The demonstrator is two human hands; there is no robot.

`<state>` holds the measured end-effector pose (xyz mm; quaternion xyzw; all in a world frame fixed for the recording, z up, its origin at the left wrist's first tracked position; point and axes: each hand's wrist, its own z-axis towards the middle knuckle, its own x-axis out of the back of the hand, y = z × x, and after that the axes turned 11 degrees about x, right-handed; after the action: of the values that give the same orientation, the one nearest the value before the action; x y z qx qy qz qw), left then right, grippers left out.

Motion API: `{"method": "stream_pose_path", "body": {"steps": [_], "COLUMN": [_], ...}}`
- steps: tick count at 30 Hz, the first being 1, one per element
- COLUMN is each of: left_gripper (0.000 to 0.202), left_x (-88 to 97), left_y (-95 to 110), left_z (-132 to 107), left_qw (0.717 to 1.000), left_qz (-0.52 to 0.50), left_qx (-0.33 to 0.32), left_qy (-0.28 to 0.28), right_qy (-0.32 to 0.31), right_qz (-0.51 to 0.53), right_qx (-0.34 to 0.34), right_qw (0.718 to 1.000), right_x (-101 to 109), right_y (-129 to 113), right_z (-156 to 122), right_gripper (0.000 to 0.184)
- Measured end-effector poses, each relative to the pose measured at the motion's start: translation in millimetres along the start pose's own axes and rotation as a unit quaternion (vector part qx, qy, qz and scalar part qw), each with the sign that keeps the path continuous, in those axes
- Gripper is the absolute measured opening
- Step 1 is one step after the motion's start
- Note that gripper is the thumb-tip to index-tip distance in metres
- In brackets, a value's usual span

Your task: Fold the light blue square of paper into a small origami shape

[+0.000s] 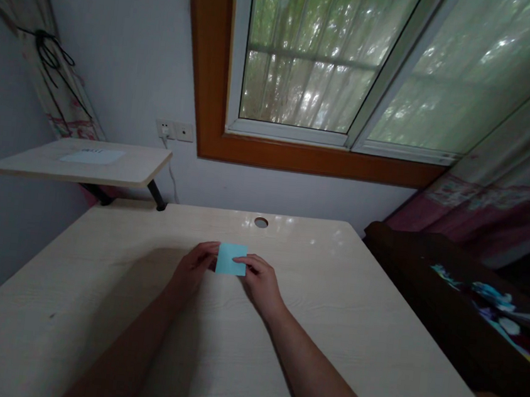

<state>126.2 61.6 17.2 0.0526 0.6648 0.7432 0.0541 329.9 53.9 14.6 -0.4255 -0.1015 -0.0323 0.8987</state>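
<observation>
Light-blue square paper (225,263): we hold it over the pale wood-grained table (337,320).
Left hand (193,263): pinches its left edge.
Right hand (262,281): pinches its right edge.

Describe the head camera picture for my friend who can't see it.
A person's left hand and right hand hold a light-blue square by its opposite sides at a pale desk. A raised shelf stands at back left, and a window is beyond.

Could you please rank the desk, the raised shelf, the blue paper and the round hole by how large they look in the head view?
Largest to smallest:
1. Desk
2. Raised shelf
3. Blue paper
4. Round hole
</observation>
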Motion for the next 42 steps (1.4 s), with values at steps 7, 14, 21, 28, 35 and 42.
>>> {"method": "stream_pose_path", "body": {"steps": [7,14,21,28,35,42], "left_gripper": [0.017,0.014,0.013,0.026,0.036,0.026], "left_x": [5.1,5.3,5.3,0.2,-2.3,-2.0], "left_y": [-4,-3,-1,1,3,-3], "left_z": [2,3,1,3,4,7], "left_qw": [0.994,0.996,0.994,0.999,0.998,0.994], "left_qz": [0.107,0.092,0.106,0.038,-0.002,0.067], "left_qx": [-0.029,-0.02,0.018,0.025,0.069,0.09], "left_qy": [-0.014,0.009,-0.013,0.005,-0.005,-0.017], "right_qy": [0.002,0.087,0.138,0.132,0.225,0.198], "right_qz": [0.032,0.085,0.173,0.167,0.19,0.193], "right_qx": [-0.017,-0.066,-0.137,-0.156,-0.129,-0.129], "right_qw": [0.999,0.99,0.966,0.964,0.947,0.952], "right_x": [-1,-1,-2,-7,-8,-8], "right_y": [1,-3,-7,6,7,9], "right_z": [2,2,4,1,5,3], "right_gripper": [0.03,0.02,0.031,0.028,0.028,0.028]}}
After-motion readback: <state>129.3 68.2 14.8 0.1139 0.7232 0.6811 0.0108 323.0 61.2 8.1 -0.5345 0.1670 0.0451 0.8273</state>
